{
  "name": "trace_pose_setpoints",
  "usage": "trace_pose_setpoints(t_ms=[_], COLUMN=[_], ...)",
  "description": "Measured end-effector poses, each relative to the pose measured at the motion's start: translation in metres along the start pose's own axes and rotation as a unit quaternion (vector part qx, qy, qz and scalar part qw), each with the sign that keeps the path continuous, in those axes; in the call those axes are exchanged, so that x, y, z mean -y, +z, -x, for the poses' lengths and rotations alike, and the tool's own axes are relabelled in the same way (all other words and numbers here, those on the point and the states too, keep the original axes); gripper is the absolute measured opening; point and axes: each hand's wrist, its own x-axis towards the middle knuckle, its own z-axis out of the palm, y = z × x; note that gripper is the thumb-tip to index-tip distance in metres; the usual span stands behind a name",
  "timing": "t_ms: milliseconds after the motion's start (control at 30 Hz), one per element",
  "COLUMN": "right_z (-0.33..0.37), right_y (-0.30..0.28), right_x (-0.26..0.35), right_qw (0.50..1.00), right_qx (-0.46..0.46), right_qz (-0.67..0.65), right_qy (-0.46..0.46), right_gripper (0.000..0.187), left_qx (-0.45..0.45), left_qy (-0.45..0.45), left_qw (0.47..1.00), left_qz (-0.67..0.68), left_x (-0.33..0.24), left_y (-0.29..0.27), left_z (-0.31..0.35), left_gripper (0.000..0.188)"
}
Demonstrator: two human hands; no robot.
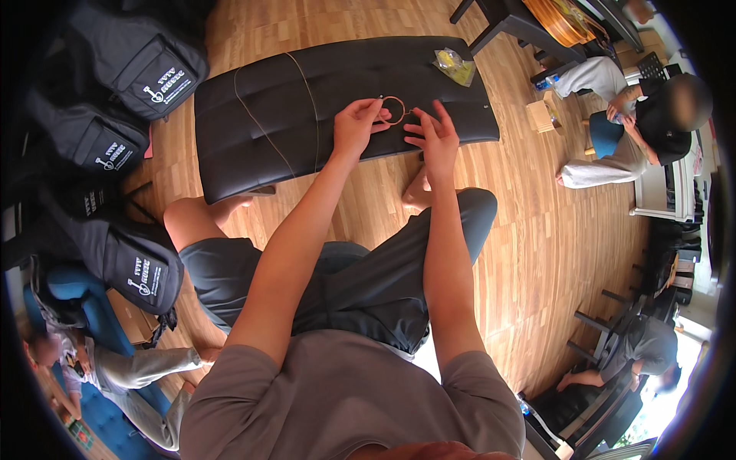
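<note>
Above the black padded bench [368, 65], my left hand [356, 129] pinches a small coil of thin copper-coloured string [402, 115] between thumb and fingers. My right hand [434, 142] is just right of the coil, its fingers spread. A small dark end of the string shows close to those right fingertips; whether they touch it is too small to tell. Across the left part of the bench runs a long thin string [313, 100] in two curved lines. A clear plastic packet with yellow in it [454, 67] lies at the bench's far right.
Black padded instrument bags [157, 73] stand along the left. A seated person [652, 115] is at the right beside an open cardboard box [543, 115]. Another person [644, 349] bends at the lower right, and one [84, 360] sits on a blue sofa [84, 287] at lower left.
</note>
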Motion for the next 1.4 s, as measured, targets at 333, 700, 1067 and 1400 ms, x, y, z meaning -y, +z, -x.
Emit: trace_pose_setpoints(t_ms=[333,700,1067,1400], right_z=[-0.007,0.052,0.063,0.095], right_y=[-0.027,-0.007,0.032,0.037], right_x=[-0.001,0.073,0.210,0.209], right_qw=[0.950,0.799,0.739,0.789], right_qx=[0.094,0.232,0.359,0.234], right_qz=[-0.277,-0.552,-0.564,-0.567], right_qy=[0.109,0.051,-0.082,-0.027], right_gripper=[0.035,0.044,0.033,0.052], left_qx=[0.008,0.015,0.015,0.035], left_qy=[-0.008,-0.013,-0.021,0.012], left_qw=[1.000,1.000,1.000,0.999], left_qz=[0.007,-0.014,-0.011,-0.017], left_x=[-0.001,-0.001,0.002,-0.028], left_y=[0.001,0.003,0.009,0.024], left_z=[-0.002,0.001,-0.003,0.019], left_gripper=[0.027,0.030,0.027,0.031])
